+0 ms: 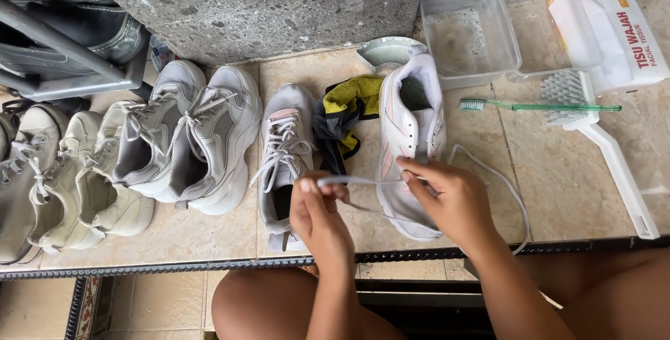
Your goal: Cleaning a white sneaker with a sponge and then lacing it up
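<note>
Over the near end of the white shoe (pixel 408 144), a white lace (pixel 363 181) is pinched taut between left hand (pixel 317 218) and right hand (pixel 447 197); eyelets look empty, lacing barely begun.

There is one view only, from the seated person's head, looking steeply down and forward. It sits close over the beige tiled ledge (pixel 558 172), facing the grey speckled stone wall (pixel 265 5), bare knees at bottom.
</note>
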